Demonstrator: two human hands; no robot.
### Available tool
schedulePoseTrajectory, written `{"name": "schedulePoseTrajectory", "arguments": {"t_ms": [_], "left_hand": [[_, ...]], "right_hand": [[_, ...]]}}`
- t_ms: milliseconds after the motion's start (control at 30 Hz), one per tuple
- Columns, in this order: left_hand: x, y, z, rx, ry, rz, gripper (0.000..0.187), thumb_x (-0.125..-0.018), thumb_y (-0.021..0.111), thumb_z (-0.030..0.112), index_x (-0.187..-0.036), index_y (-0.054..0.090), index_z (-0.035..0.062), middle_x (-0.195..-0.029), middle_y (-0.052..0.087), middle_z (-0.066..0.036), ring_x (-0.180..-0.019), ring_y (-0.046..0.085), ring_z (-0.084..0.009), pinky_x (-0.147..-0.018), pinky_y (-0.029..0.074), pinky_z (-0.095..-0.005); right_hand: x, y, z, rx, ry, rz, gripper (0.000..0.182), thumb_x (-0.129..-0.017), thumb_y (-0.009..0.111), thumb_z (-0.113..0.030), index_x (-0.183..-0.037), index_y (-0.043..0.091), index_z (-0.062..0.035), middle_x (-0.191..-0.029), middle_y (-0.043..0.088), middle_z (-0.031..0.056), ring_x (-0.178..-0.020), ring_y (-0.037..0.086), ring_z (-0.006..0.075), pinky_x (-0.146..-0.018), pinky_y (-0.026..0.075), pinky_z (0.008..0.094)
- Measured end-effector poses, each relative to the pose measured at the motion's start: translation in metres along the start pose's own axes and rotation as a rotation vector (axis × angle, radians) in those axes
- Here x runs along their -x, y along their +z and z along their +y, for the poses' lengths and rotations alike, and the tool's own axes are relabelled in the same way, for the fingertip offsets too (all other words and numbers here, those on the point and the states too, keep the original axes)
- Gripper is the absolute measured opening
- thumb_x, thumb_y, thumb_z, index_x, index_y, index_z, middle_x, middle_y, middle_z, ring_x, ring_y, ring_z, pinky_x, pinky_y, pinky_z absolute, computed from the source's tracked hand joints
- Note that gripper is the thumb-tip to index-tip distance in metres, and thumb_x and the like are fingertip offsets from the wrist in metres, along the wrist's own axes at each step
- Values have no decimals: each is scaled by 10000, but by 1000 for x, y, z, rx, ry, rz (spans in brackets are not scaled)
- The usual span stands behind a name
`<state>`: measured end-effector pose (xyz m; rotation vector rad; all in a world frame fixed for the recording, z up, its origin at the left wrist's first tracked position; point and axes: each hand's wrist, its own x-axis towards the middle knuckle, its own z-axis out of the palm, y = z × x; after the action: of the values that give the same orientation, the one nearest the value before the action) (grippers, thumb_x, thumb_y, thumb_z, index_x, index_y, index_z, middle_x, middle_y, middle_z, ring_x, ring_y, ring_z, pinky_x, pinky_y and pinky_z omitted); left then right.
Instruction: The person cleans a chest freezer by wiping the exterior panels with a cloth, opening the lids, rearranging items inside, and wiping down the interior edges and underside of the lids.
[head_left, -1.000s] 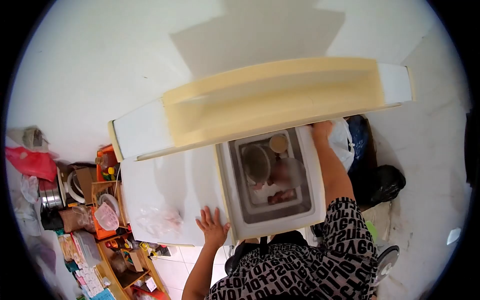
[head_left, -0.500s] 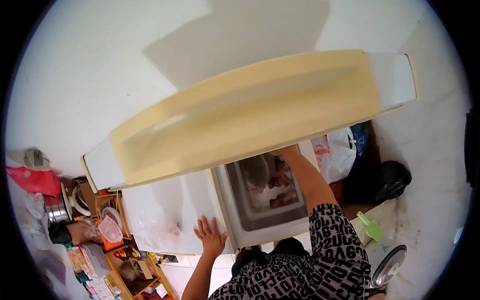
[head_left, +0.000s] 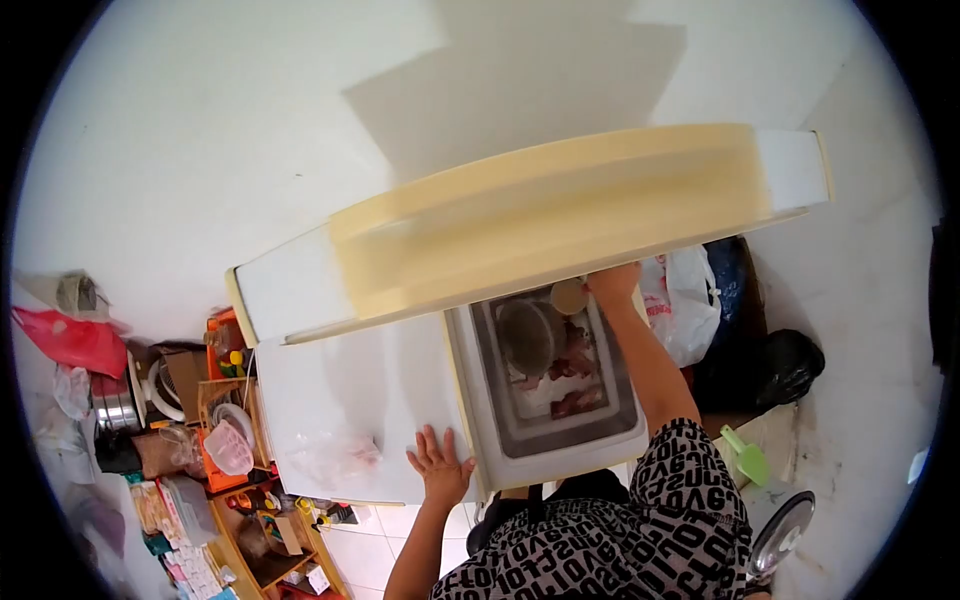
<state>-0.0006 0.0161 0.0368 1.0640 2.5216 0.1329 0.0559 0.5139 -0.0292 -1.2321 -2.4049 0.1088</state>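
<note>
- While the chest freezer (head_left: 350, 370) is seen from above in the head view, its interior well (head_left: 520, 440) is left exposed beneath the raised lid (head_left: 570, 220), which appears to be tilted up so that reaching in is possible.
- Within the well, a round, bowl-like tub (head_left: 530, 338) is set towards the left, beside reddish, meat-like pieces (head_left: 577, 402); a small round container (head_left: 569, 297) is placed at the far end, close under the lid's lower edge.
- On the closed white top, the left hand (head_left: 442, 470) is laid palm down near the well's left border, probably for steadiness while the other arm is extended. Its fingers are spread well apart and nothing is held by it; only the surface is touched.
- By the far right of the well, the right hand (head_left: 613, 285) is held just beside the small round container. Because its fingers are partly hidden by the lid, it cannot be told whether they are closed, or whether the container is touched.
- Farther left on the top, a crumpled clear bag (head_left: 335, 455) is kept apart from the left hand.
- Beyond the right forearm, a white plastic bag (head_left: 685, 310) and a black bag (head_left: 790, 365) are gathered.
</note>
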Motion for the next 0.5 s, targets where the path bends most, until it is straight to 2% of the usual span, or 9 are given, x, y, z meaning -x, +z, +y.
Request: {"name": "schedulePoseTrajectory", "arguments": {"t_ms": [33,67,133,367,433,467,500], "left_hand": [[-1,-1,2,27,2,1,790,-895,554,527,-1495,271,98,-1578,8,-238,-1442,-18,-447,-1096,-24,-670],[-1,-2,4,20,-4,7,781,-895,557,522,-1490,282,97,-1575,19,-240,-1439,-12,-450,-1092,-19,-677],[-3,6,-1,-17,24,52,777,-896,559,518,-1487,288,93,-1575,22,-240,-1438,-7,-450,-1089,-14,-680],[2,8,-3,-98,77,75,771,-903,554,499,-1483,287,67,-1576,9,-238,-1436,-9,-447,-1082,1,-684],[0,5,-4,-83,82,76,779,-901,559,457,-1486,250,45,-1570,18,-260,-1435,-15,-464,-1079,-1,-683],[0,2,-3,-60,67,47,789,-896,563,460,-1491,245,51,-1572,3,-258,-1437,-17,-459,-1081,-7,-679],[-1,-1,-1,-58,77,56,789,-896,563,460,-1491,245,51,-1572,3,-258,-1437,-17,-459,-1081,-7,-679]], "right_hand": [[-3,-7,0,-14,136,-25,209,-775,655,-202,-902,730,-54,-1246,508,176,-1099,494,390,-881,424,494],[-7,-16,1,-128,47,37,385,-779,659,-181,-1139,649,-44,-1316,470,206,-1101,496,429,-896,437,496],[-16,-17,7,-184,-83,109,416,-782,659,-179,-1175,622,-49,-1330,460,210,-1109,492,436,-905,435,496],[-26,36,41,41,-204,37,536,-791,658,-174,-1299,526,-65,-1377,427,222,-1139,480,459,-936,428,499],[-4,20,39,8,-151,-2,574,-793,658,-172,-1334,499,-70,-1390,417,226,-1147,476,466,-946,425,500],[14,-2,37,-69,-54,-119,618,-822,642,-191,-1394,432,-83,-1432,378,238,-1208,441,480,-980,402,529],[37,-19,33,-63,-27,-86,606,-823,645,-190,-1385,444,-87,-1422,388,238,-1202,445,479,-972,406,530]]}}
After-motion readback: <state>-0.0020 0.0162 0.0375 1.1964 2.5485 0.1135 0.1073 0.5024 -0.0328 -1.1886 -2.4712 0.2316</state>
